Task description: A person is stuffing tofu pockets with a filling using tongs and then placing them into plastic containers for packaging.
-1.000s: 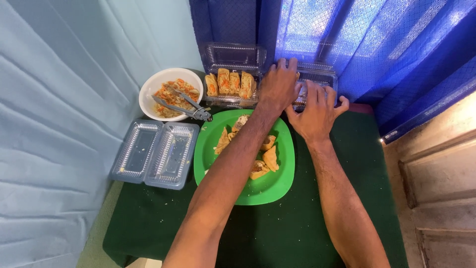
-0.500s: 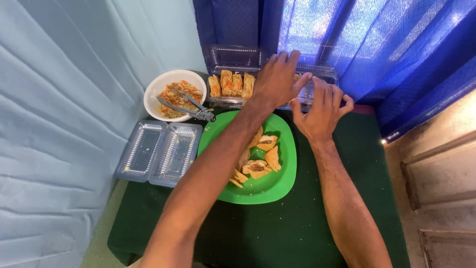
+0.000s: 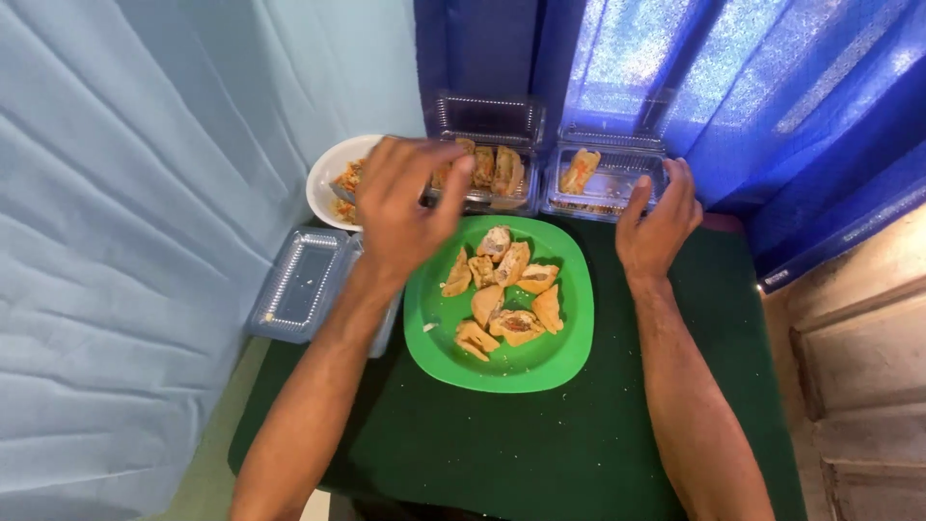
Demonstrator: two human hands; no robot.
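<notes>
1. I see my left hand [image 3: 403, 207] raised over the far-left part of the scene, its grip loose and empty, fingers half curled and touching nothing that I can make out.
2. It hovers above the gap between the white bowl [image 3: 328, 172] and the left clear container [image 3: 487, 164], hiding part of both.
3. My right hand [image 3: 658, 220] stands on edge, fingers straight and spread open, gripping nothing; its fingertips sit at the near-right corner of the right clear container [image 3: 606, 183], though I cannot tell if they touch it.
4. That right container, lid open toward the far side, holds a single fried roll [image 3: 581, 169] at its left end.
5. The left container, also open, holds several rolls side by side.
6. The white bowl, at the far left, carries more fried pieces.
7. Just near of the containers lies the green plate [image 3: 569, 347] with cut fried pastries [image 3: 502, 289] clustered toward its far half.
8. Left of the plate, under my left forearm, lies an empty clear container [image 3: 299, 285], opened flat.
9. Everything rests on the dark green table [image 3: 579, 453], with blue curtains [image 3: 733, 87] behind.
</notes>
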